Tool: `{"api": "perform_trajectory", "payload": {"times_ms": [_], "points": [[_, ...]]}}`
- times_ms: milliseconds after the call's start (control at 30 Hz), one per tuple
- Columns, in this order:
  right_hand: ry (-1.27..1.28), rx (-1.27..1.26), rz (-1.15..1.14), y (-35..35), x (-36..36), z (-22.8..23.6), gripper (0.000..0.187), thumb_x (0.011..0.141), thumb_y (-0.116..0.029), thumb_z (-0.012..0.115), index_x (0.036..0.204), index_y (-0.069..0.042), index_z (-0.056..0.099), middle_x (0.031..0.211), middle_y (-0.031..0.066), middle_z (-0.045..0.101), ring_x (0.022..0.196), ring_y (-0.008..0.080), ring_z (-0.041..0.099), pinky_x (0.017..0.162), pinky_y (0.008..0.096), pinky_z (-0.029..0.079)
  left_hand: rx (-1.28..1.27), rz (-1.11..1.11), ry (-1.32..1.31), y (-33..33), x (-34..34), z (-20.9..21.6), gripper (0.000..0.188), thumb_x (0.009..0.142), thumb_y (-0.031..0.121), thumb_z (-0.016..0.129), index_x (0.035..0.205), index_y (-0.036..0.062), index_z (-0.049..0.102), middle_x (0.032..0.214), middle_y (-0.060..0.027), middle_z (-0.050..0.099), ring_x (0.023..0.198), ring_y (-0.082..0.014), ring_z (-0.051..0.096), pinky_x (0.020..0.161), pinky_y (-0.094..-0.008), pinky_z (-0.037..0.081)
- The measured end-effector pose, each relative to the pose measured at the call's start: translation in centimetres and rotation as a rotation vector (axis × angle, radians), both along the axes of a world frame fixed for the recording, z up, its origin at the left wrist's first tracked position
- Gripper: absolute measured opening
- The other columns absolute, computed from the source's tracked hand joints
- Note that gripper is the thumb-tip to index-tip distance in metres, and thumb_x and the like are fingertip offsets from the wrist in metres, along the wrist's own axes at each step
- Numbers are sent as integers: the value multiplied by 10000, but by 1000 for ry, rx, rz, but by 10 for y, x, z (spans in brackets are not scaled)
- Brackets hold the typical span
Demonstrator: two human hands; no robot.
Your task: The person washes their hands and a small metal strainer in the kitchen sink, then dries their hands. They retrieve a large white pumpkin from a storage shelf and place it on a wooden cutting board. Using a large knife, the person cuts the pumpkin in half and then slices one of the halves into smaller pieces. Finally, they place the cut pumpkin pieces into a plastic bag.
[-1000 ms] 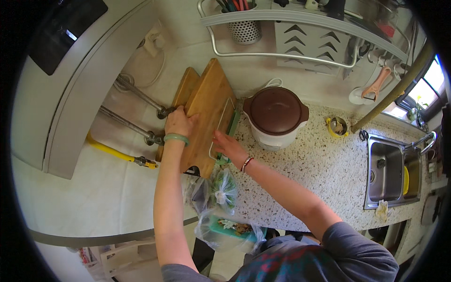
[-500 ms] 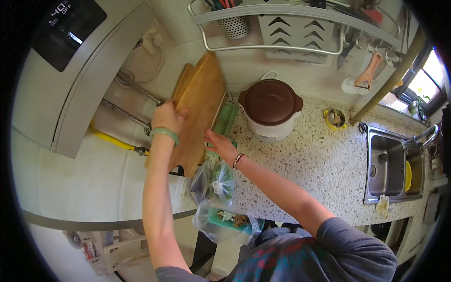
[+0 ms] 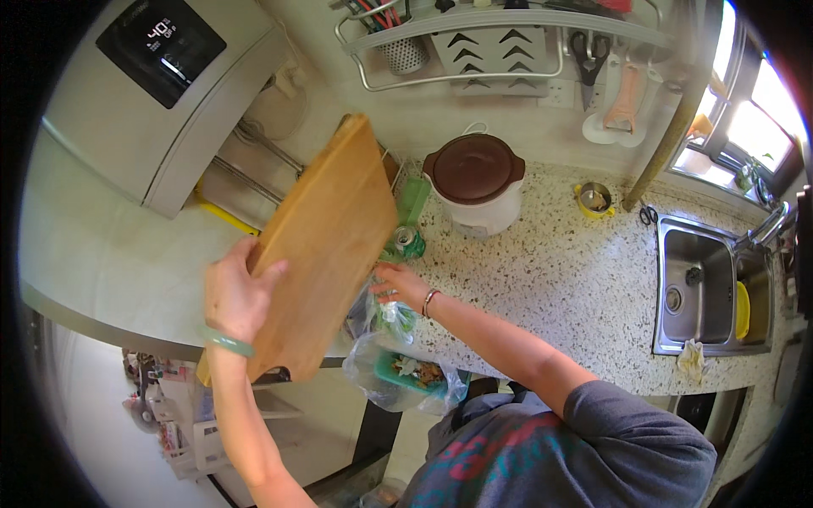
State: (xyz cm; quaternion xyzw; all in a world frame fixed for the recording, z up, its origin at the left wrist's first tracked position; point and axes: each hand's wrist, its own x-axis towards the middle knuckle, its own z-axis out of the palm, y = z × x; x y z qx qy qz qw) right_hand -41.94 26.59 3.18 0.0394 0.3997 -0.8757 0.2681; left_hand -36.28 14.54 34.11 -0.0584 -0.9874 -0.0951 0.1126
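Note:
My left hand (image 3: 239, 292), with a green bangle at the wrist, grips the left edge of a large wooden cutting board (image 3: 326, 245), thumb on its face. The board stands tilted, and a dark handle hole shows at its lower end. My right hand (image 3: 403, 286) is at the board's right edge, fingers apart and slightly bent; whether they touch the board I cannot tell. Just beyond that hand stands a green can (image 3: 409, 242), beside a long green container (image 3: 412, 200). Below the hand lies a clear plastic bag with green contents (image 3: 395, 319), partly behind the board.
A lined teal bin (image 3: 415, 372) with scraps hangs at the counter's front edge. A white cooker with a brown lid (image 3: 474, 169) stands at the back. A small yellow-handled cup (image 3: 594, 200) and a steel sink (image 3: 696, 288) are to the right. Overhead runs a metal rack (image 3: 500, 19).
My left hand has pulled the cutting board away from the wall, toward me and lower left. The green can has come into view. My right hand has shifted slightly nearer me.

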Motion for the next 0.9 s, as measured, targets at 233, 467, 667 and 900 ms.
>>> {"api": "perform_trajectory", "payload": {"times_ms": [233,467,667,900], "points": [[-145,-413,70,63,56,-84,347,930,-209,574,1230,-47,510,1143,82,602,1053,215,593,826,396,517,94,-202,-200,48,24,-3,396,753,123,781,1068,-53,617,888,-150,696,786,-187,647,741,-311,504],[-104,-424,-329,183,200,-70,365,973,-241,551,1250,-6,520,1193,127,610,1138,269,574,987,459,481,284,-557,-443,131,-23,-60,420,781,153,768,1138,-22,630,963,-137,708,821,-156,660,767,-299,513],[-281,-112,-573,234,319,-98,598,989,-428,482,1334,55,413,1224,249,577,1075,333,626,907,417,541,292,-893,-585,225,-67,-208,498,824,243,735,1273,74,598,1113,-144,689,974,-161,642,863,-294,484],[-532,40,-798,251,383,-133,709,957,-522,484,1230,132,482,1095,288,628,884,353,694,733,391,605,324,-994,-881,325,-67,-363,509,847,331,700,1296,119,590,1115,-151,681,999,-216,644,886,-321,480]]}}
